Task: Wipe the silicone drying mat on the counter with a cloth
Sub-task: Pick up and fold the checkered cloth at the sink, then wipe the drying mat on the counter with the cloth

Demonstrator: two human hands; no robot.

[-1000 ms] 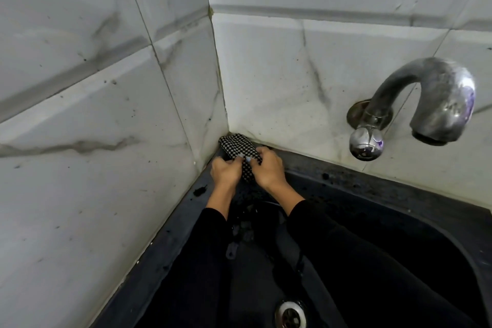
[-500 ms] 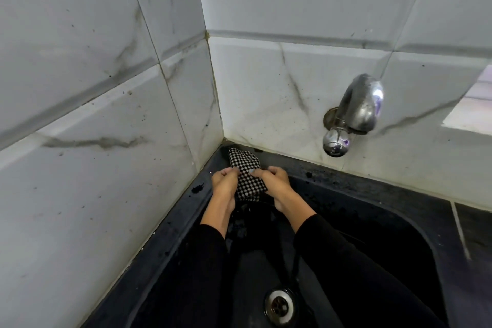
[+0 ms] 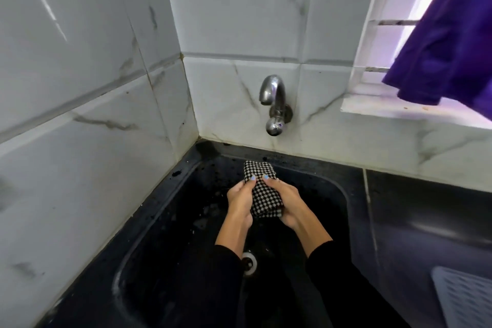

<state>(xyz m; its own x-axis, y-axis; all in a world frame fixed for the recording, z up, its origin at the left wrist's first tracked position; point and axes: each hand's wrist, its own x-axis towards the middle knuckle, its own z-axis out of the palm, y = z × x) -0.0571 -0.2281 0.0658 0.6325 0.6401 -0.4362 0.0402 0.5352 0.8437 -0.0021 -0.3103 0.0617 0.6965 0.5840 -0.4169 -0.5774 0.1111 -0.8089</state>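
The cloth (image 3: 263,192), checked black and white and folded into a thick wad, is held over the sink (image 3: 343,194), inside the basin's outline and toward its far side. The left hand (image 3: 239,198) grips the cloth's left edge and the right hand (image 3: 286,201) its right edge, the fingers of both curled round it and the thumbs pressed on top, tips nearly meeting. The sink is black and holds only a round metal drain (image 3: 249,263) at its bottom, nearer than the cloth and partly hidden by a black sleeve (image 3: 226,274). The mat (image 3: 466,298), pale and ribbed, lies on the dark counter (image 3: 426,221) right of the sink, well apart from the cloth, only its corner in view. A chrome tap (image 3: 275,106) juts from the white marbled tile wall (image 3: 239,21) beyond the sink. Above and right of the sink is a window (image 3: 386,34) with a purple fabric (image 3: 452,34) hanging across it. No writing can be read.
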